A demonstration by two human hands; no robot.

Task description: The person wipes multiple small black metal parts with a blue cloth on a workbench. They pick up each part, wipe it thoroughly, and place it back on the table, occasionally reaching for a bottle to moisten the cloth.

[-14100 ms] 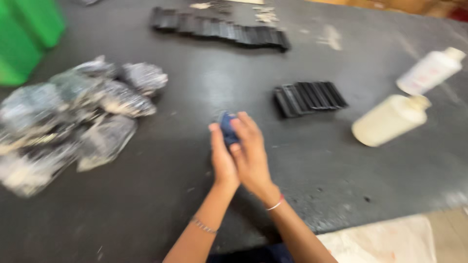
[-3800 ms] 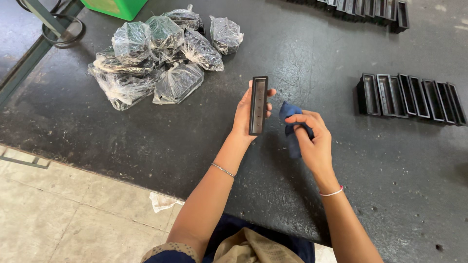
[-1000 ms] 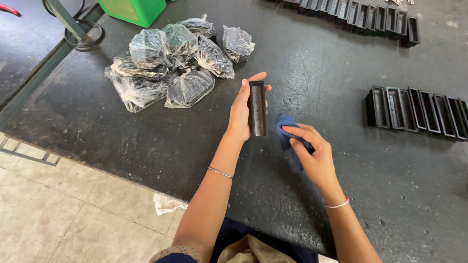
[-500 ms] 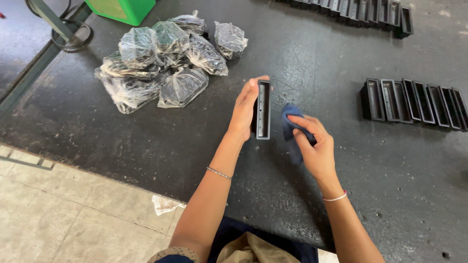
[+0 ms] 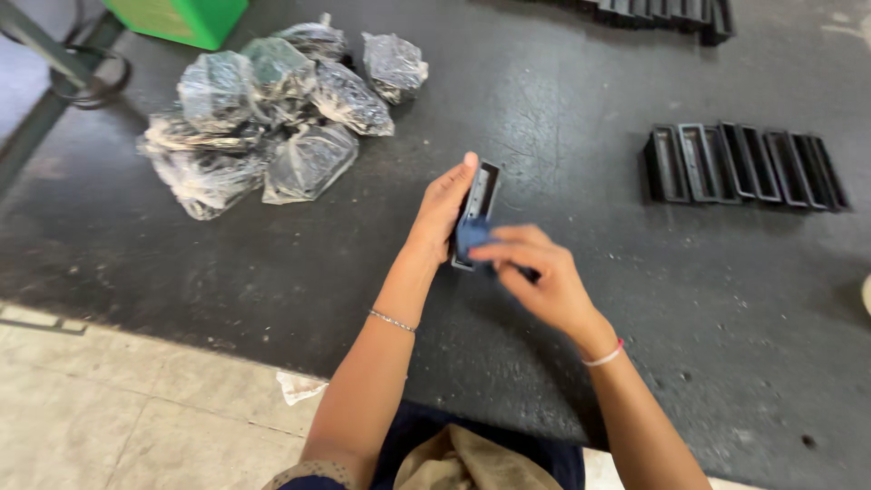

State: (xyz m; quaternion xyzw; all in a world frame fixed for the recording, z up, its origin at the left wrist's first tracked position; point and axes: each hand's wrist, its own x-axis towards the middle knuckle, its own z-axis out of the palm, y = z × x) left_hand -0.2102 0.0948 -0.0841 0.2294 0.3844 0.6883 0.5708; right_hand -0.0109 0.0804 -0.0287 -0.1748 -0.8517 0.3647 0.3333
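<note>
Bags of clear crinkled plastic, each stuffed with dark parts (image 5: pixel 272 118), are sitting in a heap at the far left of the dark, scuffed table (image 5: pixel 181 263), just beside a green plastic bin (image 5: pixel 177 16). Moving right, the left hand (image 5: pixel 440 213) is holding a narrow black rectangular plastic tray (image 5: pixel 476 210) upright above the table's middle, its grip clamped along the tray's long edge. The right hand (image 5: pixel 535 281) is pinching a small blue cloth (image 5: pixel 472 238) against the tray's lower end, fingers closed on the fabric. Farther right, a row of matching black trays (image 5: pixel 744 163) is lying side by side, well apart from the hands. As a judgement, the tray is likely to be twisting out of the left hand's edgewise hold if the cloth is pressing too hard.
</note>
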